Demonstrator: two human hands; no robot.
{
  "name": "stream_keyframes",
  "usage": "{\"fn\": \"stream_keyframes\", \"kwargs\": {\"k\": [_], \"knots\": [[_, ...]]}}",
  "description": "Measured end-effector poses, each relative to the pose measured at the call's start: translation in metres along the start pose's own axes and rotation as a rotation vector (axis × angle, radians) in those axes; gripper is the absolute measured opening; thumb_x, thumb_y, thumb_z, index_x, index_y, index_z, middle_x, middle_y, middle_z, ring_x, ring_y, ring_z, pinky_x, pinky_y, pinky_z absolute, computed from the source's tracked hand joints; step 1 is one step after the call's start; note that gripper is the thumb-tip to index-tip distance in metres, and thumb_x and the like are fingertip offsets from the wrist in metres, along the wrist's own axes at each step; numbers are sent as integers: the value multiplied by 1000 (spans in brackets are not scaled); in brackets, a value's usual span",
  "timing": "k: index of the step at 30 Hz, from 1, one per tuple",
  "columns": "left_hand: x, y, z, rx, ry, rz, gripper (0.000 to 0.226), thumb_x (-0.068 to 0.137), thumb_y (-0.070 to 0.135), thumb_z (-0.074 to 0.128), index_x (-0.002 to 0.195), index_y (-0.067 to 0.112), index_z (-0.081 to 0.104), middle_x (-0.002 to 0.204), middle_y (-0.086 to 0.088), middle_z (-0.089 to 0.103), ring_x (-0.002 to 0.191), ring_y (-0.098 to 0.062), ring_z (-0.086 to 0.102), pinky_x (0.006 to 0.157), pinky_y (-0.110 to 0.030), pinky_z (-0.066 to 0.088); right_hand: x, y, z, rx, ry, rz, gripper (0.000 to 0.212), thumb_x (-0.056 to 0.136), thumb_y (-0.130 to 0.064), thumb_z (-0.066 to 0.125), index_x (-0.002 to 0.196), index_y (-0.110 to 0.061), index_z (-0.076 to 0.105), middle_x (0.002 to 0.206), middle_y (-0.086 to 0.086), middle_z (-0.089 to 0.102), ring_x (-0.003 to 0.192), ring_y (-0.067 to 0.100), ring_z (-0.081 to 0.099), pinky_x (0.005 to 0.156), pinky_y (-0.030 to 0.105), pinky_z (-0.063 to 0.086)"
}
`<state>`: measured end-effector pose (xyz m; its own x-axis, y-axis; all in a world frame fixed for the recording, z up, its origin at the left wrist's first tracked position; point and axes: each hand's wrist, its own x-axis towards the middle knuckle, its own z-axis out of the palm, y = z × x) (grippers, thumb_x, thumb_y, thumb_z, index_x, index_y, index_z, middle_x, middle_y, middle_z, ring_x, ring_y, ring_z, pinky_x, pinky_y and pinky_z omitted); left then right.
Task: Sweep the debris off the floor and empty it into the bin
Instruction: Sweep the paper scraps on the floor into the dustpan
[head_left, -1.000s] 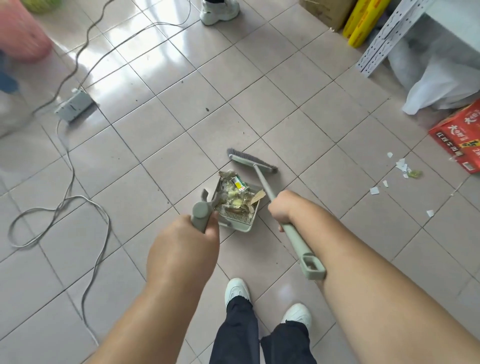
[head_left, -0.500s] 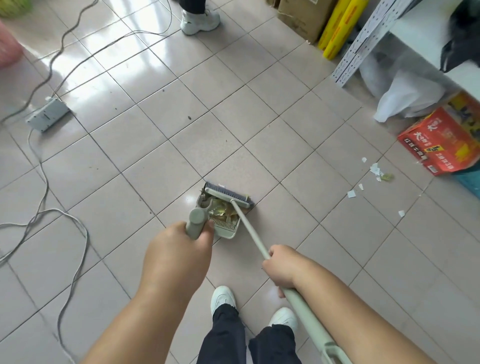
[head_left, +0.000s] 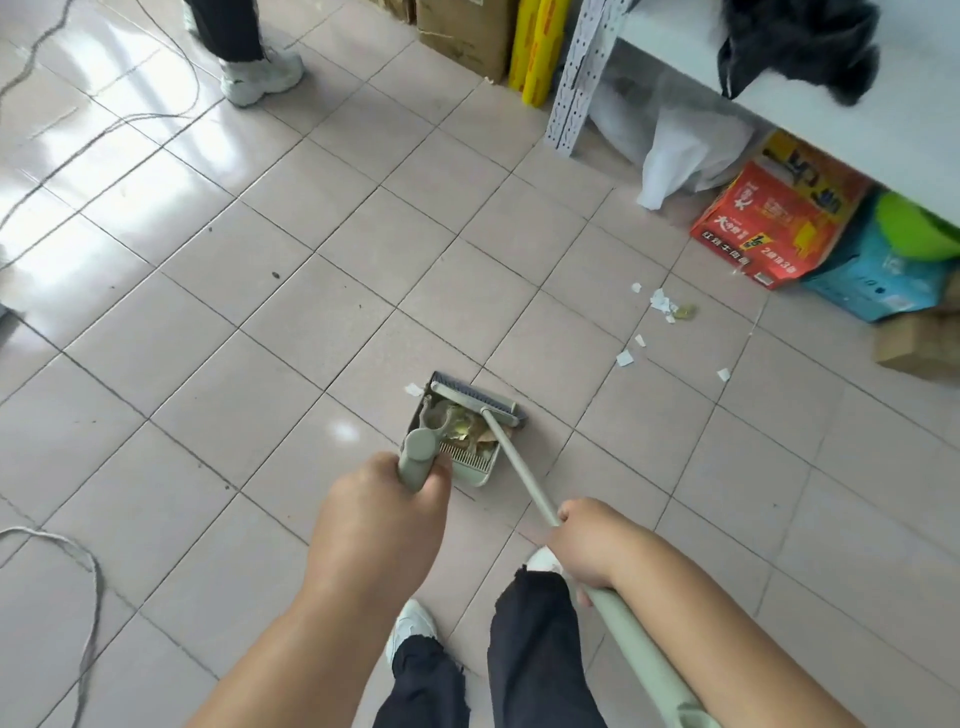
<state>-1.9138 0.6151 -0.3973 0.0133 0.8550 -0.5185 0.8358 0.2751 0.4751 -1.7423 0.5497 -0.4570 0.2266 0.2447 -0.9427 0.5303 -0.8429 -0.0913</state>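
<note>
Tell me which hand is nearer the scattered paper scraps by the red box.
Right. The right hand grips the broom handle, on the side toward the paper scraps. The left hand holds the dustpan handle, farther away.

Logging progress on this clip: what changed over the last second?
The broom head swung from beyond the dustpan onto its open mouth, over the collected debris. Left hand still holds the dustpan handle, right hand the broomstick. Paper scraps remain unswept.
</note>
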Motion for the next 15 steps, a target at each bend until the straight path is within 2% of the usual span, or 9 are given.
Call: {"fn": "stream_keyframes", "kwargs": {"k": [3, 6, 11, 15], "knots": [[-3, 41, 29, 44, -32, 39, 42, 88, 53, 47, 69, 16, 51, 60, -1, 56, 58, -23, 53, 47, -29, 33, 4, 31, -36, 63, 13, 4, 19, 90, -11, 33, 102, -11, 47, 69, 10, 50, 39, 21, 50, 43, 20, 41], [-3, 82, 58, 98, -53, 68, 42, 88, 54, 46, 70, 16, 52, 61, -1, 57, 59, -23, 54, 48, -28, 34, 9, 63, -73, 53, 54, -5, 17, 91, -13, 34, 102, -11, 47, 69, 7, 48, 53, 25, 54, 46, 20, 39], [3, 129, 93, 102, -48, 75, 43, 90, 52, 44, 70, 14, 50, 59, 0, 55, 56, -20, 51, 47, -29, 34, 20, 102, -119, 158, 73, 41, 13, 89, -13, 34, 96, -12, 45, 67, 10, 52, 41, 23, 53, 47, 20, 44], [7, 147, 102, 125, -45, 78, 43, 90, 51, 44, 68, 15, 49, 58, -1, 54, 57, -24, 51, 50, -31, 36, 34, 120, -139, 227, 87, 56, 16, 85, -16, 36, 97, -13, 48, 66, 12, 53, 38, 21, 53, 52, 28, 48]]}}
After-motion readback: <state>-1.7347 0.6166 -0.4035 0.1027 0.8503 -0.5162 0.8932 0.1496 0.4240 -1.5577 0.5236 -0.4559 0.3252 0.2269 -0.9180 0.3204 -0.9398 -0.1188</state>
